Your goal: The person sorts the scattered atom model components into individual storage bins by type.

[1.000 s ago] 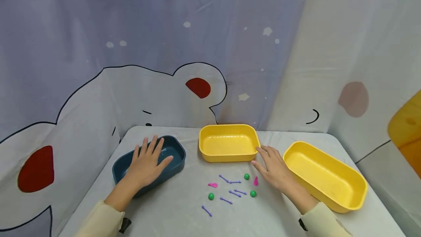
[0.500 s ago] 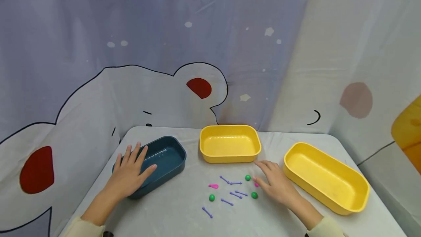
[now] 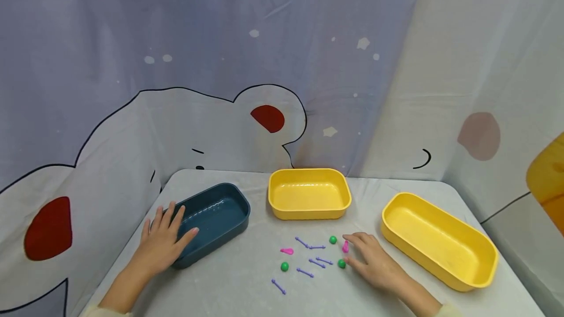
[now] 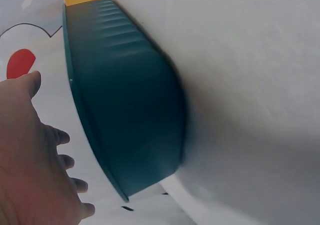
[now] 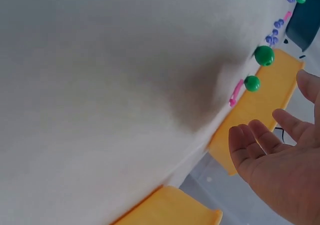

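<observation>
My left hand (image 3: 156,248), fingers spread, overlaps the near left end of a dark teal tray (image 3: 220,238) in the head view. The left wrist view has that hand (image 4: 32,155) beside the tray's outer wall (image 4: 125,100), holding nothing. Over the table to the right, my right hand (image 3: 374,263) is held with bent fingers and thumb apart, nothing between them. Close to its fingertips are a pink teardrop-shaped piece (image 3: 345,247) and a green ball (image 3: 341,263). Another green ball (image 3: 333,240), a third green ball (image 3: 284,266), a second pink piece (image 3: 287,251) and several purple rods (image 3: 305,273) lie loose nearby.
A yellow tray (image 3: 310,214) stands at the back middle of the white-covered table (image 3: 229,287). At the right, a longer yellow tray (image 3: 423,248) sits at an angle. A printed curtain (image 3: 211,28) hangs behind the table.
My left hand has drawn left and toward me, away from above the teal tray's middle. My right hand has come down and nearer, from beside the middle yellow tray to the small pieces.
</observation>
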A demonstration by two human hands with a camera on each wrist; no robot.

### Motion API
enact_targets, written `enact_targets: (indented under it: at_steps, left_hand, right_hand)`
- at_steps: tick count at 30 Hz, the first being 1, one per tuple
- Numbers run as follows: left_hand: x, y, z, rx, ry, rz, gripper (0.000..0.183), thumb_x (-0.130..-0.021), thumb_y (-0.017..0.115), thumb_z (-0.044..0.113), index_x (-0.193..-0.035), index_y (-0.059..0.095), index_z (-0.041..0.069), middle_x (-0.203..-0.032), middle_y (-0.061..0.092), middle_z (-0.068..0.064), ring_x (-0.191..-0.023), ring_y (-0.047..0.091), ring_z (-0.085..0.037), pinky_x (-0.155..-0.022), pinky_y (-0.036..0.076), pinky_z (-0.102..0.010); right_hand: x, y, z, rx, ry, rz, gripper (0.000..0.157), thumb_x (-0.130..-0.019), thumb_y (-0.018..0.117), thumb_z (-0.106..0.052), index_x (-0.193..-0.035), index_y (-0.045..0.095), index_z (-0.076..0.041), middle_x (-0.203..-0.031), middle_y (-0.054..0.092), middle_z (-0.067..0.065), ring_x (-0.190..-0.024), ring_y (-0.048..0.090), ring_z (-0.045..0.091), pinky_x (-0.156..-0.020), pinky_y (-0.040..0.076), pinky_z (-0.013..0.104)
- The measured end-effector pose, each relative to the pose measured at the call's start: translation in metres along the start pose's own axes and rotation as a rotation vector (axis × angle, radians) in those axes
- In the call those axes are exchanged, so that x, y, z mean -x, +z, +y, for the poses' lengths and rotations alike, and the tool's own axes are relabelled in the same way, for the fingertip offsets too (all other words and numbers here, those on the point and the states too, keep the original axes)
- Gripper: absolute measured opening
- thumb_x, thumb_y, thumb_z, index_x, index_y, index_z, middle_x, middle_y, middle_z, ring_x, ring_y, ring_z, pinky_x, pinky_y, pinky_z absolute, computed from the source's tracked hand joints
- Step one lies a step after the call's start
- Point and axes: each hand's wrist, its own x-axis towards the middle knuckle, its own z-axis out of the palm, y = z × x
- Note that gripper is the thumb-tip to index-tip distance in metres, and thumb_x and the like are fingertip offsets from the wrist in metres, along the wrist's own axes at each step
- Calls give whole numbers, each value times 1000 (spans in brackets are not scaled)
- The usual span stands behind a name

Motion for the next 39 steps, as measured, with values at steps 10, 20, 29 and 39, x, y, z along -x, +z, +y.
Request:
enact_targets:
  at_steps: [10, 20, 29, 39]
  left_hand:
    - [3, 9, -12, 33, -46, -37, 95, -99, 40, 69, -161, 17, 0, -166, 0, -29, -149, -11, -55, -111, -14, -75]
    - [2, 14, -19, 34, -75, -62, 95, -99, 42, 67, -160, 17, -2, -164, 1, -33, -147, -13, -57, -109, -13, -77]
    - [2, 20, -22, 16, -90, -69, 95, -100, 42, 67, -159, 19, -3, -164, 1, -34, -146, -14, -58, -109, -7, -79]
    - [2, 24, -22, -19, -77, -30, 94, -100, 42, 66, -158, 22, -5, -163, 3, -35, -146, -15, -59, -111, 0, -78]
  right_hand:
    - [8, 8, 3, 18, -67, -35, 42, -92, 74, -30, -129, 66, -11, -123, 61, 1, -116, 56, 22, -101, 49, 47]
    - [10, 7, 2, 30, -89, -102, 44, -93, 73, -36, -129, 67, -12, -118, 60, -4, -107, 54, 15, -93, 52, 41]
    - [8, 8, 3, 22, -112, -159, 39, -91, 74, -33, -124, 69, -12, -110, 55, -6, -98, 46, 10, -84, 50, 33]
    - [5, 10, 1, 42, -154, -176, 28, -90, 76, -25, -115, 70, -15, -103, 49, -10, -97, 45, 9, -83, 50, 33]
